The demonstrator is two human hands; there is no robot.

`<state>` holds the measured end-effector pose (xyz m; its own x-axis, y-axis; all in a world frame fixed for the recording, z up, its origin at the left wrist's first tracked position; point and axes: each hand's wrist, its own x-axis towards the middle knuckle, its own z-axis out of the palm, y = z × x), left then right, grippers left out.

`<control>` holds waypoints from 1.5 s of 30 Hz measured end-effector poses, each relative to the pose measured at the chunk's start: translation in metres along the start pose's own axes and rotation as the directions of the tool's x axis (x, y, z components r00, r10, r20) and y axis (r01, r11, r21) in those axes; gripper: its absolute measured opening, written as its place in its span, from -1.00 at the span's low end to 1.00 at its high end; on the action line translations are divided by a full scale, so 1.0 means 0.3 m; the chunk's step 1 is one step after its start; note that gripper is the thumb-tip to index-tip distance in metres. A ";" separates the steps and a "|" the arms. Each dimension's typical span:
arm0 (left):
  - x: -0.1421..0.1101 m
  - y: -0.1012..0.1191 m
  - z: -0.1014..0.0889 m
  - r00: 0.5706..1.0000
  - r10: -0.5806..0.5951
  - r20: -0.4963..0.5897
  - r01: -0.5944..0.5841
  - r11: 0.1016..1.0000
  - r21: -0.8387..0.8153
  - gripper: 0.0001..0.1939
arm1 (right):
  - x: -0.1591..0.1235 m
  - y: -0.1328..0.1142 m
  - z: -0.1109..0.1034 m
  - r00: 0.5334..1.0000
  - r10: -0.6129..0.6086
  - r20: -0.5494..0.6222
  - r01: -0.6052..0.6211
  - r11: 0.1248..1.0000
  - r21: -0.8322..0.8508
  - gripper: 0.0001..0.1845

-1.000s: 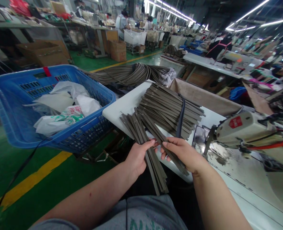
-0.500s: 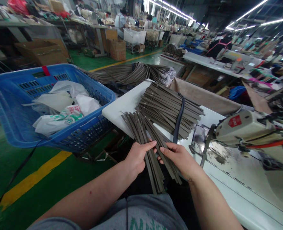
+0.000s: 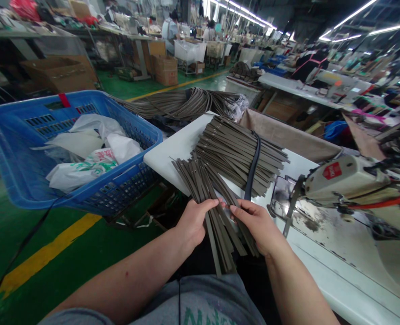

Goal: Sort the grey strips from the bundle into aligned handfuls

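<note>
Hands (image 3: 224, 217) grip strips (image 3: 200, 183) (grey-brown; fanned).

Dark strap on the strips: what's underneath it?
Brown strips, spread on the white table. Their stretches directly beneath the dark strap, and the tabletop below, are covered.

Both forearms in from the bottom of the view, bare, converging at center. Left forearm (image 3: 128, 275) runs up and to the right on a shallow slant, small dark red mark on the skin; right forearm (image 3: 299, 273) is steeper, leaning up and to the left. Left hand (image 3: 195, 223) closed in a grip, thumb (image 3: 209, 205) on top pointing right, fingers curled under, mostly hidden. Right hand (image 3: 258, 225) in a thumb-and-finger pinch, thumb pointing left. Fingertips of the two hands close together; can't tell if touching. Right wrist (image 3: 274, 246) slightly bent.
</note>
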<state>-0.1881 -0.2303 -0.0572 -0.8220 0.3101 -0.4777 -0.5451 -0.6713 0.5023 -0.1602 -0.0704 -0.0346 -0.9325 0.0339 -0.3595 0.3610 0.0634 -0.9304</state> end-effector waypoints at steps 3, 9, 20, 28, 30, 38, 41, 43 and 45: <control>0.000 0.000 -0.001 0.997 0.002 -0.080 -0.003 1.000 -0.016 -0.86 | -0.007 0.001 0.007 1.000 0.014 -0.004 -0.014 0.999 0.044 -0.56; 0.001 -0.010 0.002 0.998 0.050 -0.037 -0.048 0.998 0.040 -0.74 | -0.024 -0.015 0.037 0.999 -0.029 0.046 0.021 0.987 0.159 -0.54; -0.006 -0.012 0.004 0.995 0.004 -0.100 0.005 0.996 0.087 -0.71 | -0.038 -0.026 0.053 0.999 0.006 0.043 -0.013 0.987 0.162 -0.58; 0.004 -0.017 -0.014 0.998 0.039 -0.047 -0.035 0.995 0.095 -0.73 | -0.044 -0.033 0.058 0.995 -0.102 0.015 0.102 0.995 -0.006 -0.66; 0.008 -0.017 -0.020 0.997 0.048 -0.054 -0.043 0.995 0.090 -0.75 | -0.043 -0.031 0.057 0.988 -0.156 0.008 0.156 0.982 -0.106 -0.70; -0.018 -0.003 -0.003 0.999 0.031 0.012 -0.031 0.999 0.022 -0.64 | -0.067 -0.027 0.074 0.882 -0.470 0.026 0.358 0.633 -0.686 -0.77; -0.027 0.000 0.008 0.998 0.058 0.005 -0.058 0.998 0.003 -0.67 | -0.096 -0.043 0.099 0.880 -0.455 0.135 0.375 0.492 -0.786 -0.75; -0.026 0.000 0.008 0.998 0.057 -0.027 -0.057 0.998 -0.013 -0.68 | -0.107 -0.053 0.108 0.880 -0.437 0.188 0.402 0.470 -0.786 -0.75; -0.021 0.001 0.003 0.996 0.047 -0.075 -0.051 0.998 -0.045 -0.69 | -0.101 -0.057 0.101 0.874 -0.443 0.197 0.430 0.518 -0.740 -0.73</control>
<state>-0.1833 -0.2319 -0.0533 -0.8321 0.2263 -0.5064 -0.4947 -0.7159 0.4928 -0.1385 -0.1028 -0.0100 -0.9771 -0.1953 0.0842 -0.2072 0.7851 -0.5837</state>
